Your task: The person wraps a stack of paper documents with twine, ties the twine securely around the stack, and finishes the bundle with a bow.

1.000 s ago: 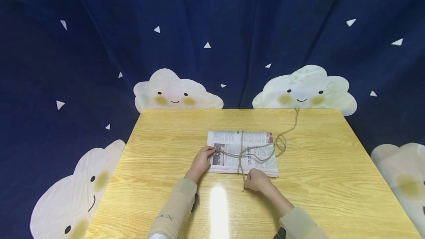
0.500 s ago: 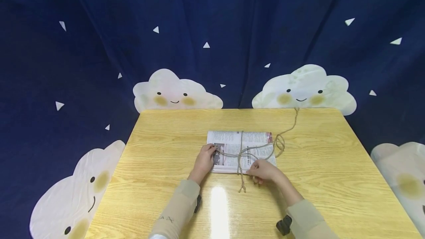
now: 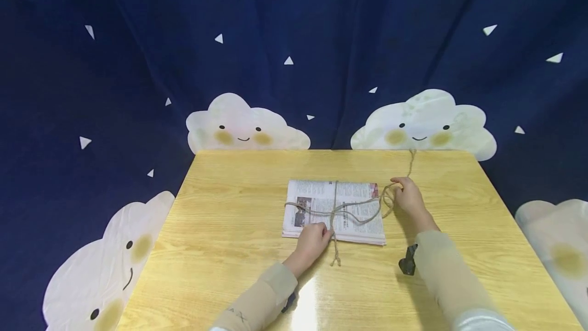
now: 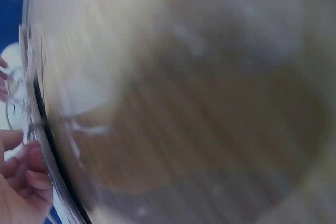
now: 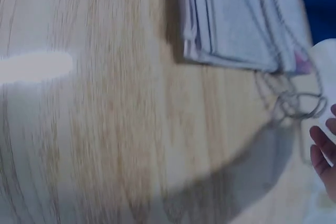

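A folded stack of newspapers (image 3: pixel 317 190) lies on the wooden table, with brown twine (image 3: pixel 334 198) running across it both ways and crossing near its middle. At the stack's front edge, my left hand (image 3: pixel 314 241) pinches the twine close to where it hangs over; the left wrist view shows the thumb and curled fingers there. A short forked twine end trails onto the table in front. Off the stack's right side, my right hand (image 3: pixel 410 198) is over the loose twine loops (image 3: pixel 388 201). Its fingers (image 5: pixel 321 142) look parted beside the loops in the right wrist view.
The table (image 3: pixel 239 183) ends at a dark blue curtain (image 3: pixel 257 24) printed with white clouds. From the loops, the twine runs to the far table edge. A bright light reflection (image 3: pixel 305 300) lies near the front.
My left hand has moved from the stack's left edge to the twine at its front. My right hand has left the front edge and gone right and away to the loops.
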A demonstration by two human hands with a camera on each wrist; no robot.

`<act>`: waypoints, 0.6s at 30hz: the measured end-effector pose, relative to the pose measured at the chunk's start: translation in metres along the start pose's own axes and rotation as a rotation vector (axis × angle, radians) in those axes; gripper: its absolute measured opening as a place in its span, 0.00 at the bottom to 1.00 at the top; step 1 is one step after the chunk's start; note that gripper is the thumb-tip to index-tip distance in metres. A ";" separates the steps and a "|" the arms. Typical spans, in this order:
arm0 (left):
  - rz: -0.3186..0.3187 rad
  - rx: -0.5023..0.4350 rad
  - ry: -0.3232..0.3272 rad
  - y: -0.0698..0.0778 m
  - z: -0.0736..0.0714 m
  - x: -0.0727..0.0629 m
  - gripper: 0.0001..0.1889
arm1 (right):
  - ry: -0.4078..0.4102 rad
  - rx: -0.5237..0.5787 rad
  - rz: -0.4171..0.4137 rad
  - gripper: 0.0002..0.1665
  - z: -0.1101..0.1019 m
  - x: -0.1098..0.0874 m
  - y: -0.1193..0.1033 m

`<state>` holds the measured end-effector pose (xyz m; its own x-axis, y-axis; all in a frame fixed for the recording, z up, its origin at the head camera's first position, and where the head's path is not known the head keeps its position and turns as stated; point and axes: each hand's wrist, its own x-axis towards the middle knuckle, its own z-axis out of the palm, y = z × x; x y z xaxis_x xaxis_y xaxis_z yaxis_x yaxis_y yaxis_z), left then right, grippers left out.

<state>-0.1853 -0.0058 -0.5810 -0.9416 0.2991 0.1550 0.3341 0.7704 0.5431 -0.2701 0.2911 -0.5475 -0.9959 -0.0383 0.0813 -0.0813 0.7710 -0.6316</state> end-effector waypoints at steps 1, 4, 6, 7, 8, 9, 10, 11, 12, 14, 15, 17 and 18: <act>-0.022 0.000 -0.015 0.003 0.002 -0.001 0.18 | -0.039 0.001 0.002 0.26 0.001 0.002 0.004; -0.081 0.003 -0.032 0.011 0.006 -0.005 0.21 | -0.158 -0.008 -0.006 0.33 0.004 0.005 0.014; -0.105 0.018 -0.040 0.014 0.009 -0.006 0.22 | -0.223 -0.034 -0.026 0.33 0.006 0.007 0.019; -0.110 0.025 -0.038 0.016 0.010 -0.006 0.22 | -0.245 -0.041 -0.044 0.31 0.007 0.007 0.020; -0.112 0.038 -0.039 0.017 0.011 -0.007 0.23 | -0.256 -0.060 -0.071 0.28 0.008 0.008 0.021; -0.114 0.053 -0.040 0.019 0.013 -0.007 0.24 | -0.262 -0.073 -0.088 0.25 0.010 0.009 0.021; -0.113 0.073 -0.039 0.020 0.014 -0.008 0.25 | -0.261 -0.097 -0.114 0.23 0.011 0.010 0.021; -0.113 0.088 -0.039 0.021 0.015 -0.008 0.26 | -0.249 -0.116 -0.142 0.19 0.013 0.011 0.021; -0.112 0.109 -0.031 0.022 0.016 -0.008 0.26 | -0.238 -0.129 -0.161 0.16 0.014 0.012 0.021; -0.113 0.130 -0.021 0.023 0.017 -0.009 0.27 | -0.210 -0.156 -0.185 0.12 0.017 0.013 0.021; -0.115 0.132 -0.016 0.024 0.017 -0.010 0.26 | -0.202 -0.167 -0.187 0.11 0.018 0.014 0.021; -0.118 0.130 -0.007 0.026 0.018 -0.012 0.24 | -0.199 -0.177 -0.186 0.07 0.020 0.015 0.022; -0.121 0.125 -0.004 0.026 0.018 -0.012 0.23 | -0.202 -0.191 -0.181 0.05 0.021 0.015 0.022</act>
<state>-0.1641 0.0206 -0.5833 -0.9751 0.2024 0.0910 0.2216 0.8648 0.4505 -0.2872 0.2940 -0.5766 -0.9551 -0.2962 0.0121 -0.2678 0.8447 -0.4635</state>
